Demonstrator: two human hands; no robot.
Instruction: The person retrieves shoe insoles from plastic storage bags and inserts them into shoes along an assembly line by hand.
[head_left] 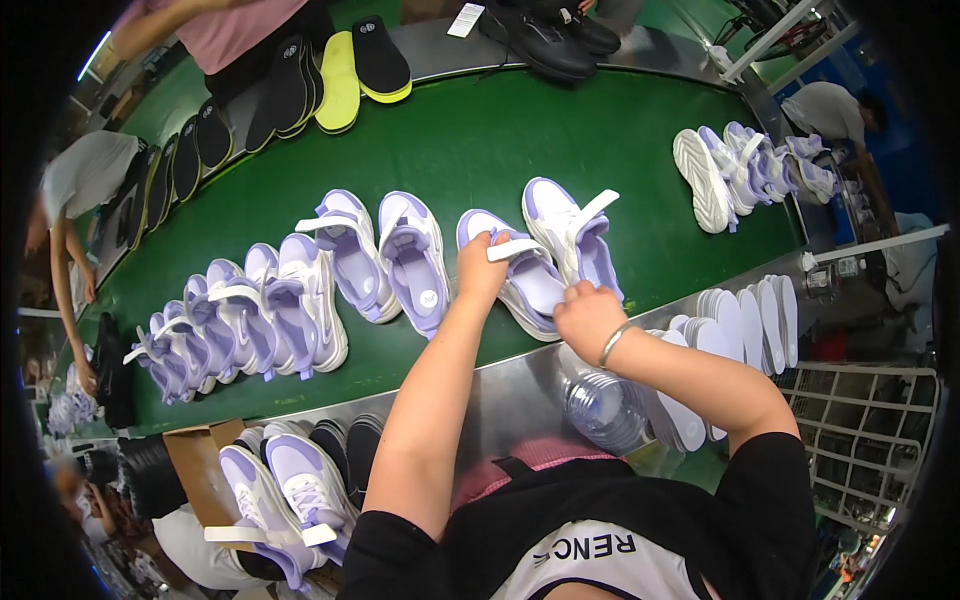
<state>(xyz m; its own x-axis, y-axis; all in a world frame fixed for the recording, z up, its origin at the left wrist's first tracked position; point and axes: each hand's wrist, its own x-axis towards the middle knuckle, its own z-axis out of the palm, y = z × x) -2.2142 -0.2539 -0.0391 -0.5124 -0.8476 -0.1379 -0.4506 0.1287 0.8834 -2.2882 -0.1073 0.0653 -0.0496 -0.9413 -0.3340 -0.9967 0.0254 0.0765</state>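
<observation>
A white and lavender sneaker [526, 292] lies on the green belt, its toe pointing away from me. My left hand [484, 266] is closed around its side near the front, with the thumb by the white strap. At the heel, my right hand [590, 320] has its fingers curled over the collar; the fingertips are partly hidden. A pale insole [541, 286] shows inside the shoe. Close on the right lies a matching sneaker [556, 212], its strap sticking up. Two more lavender sneakers [409, 255] lie to the left of my left hand.
Several lavender sneakers [312, 290] line the belt [440, 130] at left, more [705, 178] at far right. White insoles [738, 320] and a clear plastic container [603, 408] are on the near metal ledge. Black insoles [380, 60] and black shoes [545, 45] line the far edge, where other people work.
</observation>
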